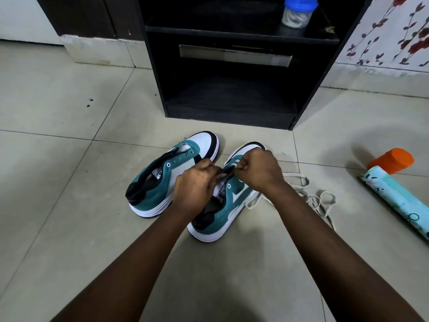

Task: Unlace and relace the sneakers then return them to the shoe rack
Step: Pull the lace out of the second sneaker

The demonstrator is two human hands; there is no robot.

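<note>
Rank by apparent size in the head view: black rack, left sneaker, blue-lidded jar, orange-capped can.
1. Black rack
2. Left sneaker
3. Orange-capped can, partly cut off at the frame edge
4. Blue-lidded jar, though it stands farthest back

1. Both bare forearms are extended forward and downward from the bottom edge of the view, converging toward the middle.
2. The left hand is held knuckles up, with the fingers curled under and the fingertips drawn toward the right hand.
3. The right hand is likewise turned back upward, its fingers curled and pinched together at the tips.
4. The two hands are brought close together, almost touching at the fingertips.
</note>
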